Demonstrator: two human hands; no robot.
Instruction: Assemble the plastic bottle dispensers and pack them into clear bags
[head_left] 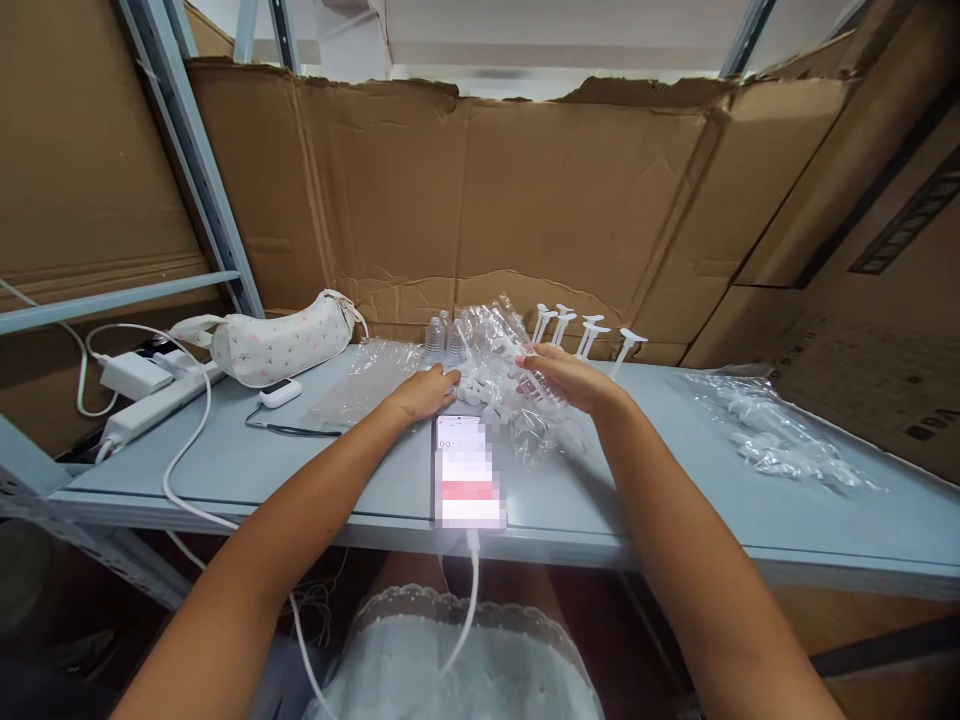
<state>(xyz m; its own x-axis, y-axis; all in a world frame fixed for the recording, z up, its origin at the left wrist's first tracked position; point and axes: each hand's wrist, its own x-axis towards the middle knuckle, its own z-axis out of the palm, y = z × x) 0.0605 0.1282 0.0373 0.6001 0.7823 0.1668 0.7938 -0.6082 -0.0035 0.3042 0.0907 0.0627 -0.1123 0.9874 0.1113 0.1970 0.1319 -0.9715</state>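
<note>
My right hand (564, 375) is wrapped round the right side of a clear plastic bag (495, 345), its thumb and fingers on the crinkled film. Small white parts (476, 385) show at the bag's lower left. Beside them, my left hand (431, 390) rests low over the shelf with its fingers bent forward; whether it grips anything is too small to tell. Clear bottles (435, 340) stand just behind my left hand. Several white pump-like pieces (592, 330) stand behind my right hand. A lit phone (470, 475) lies between my forearms, a white cable plugged into its near end.
On the blue-grey shelf (300, 475), a patterned pouch (285, 340), a power strip (161, 400) and a small white device (281, 392) lie left. A flat plastic bag (371, 375) is left of the bottles; another filled bag (780, 430) lies right. Cardboard (480, 200) stands behind.
</note>
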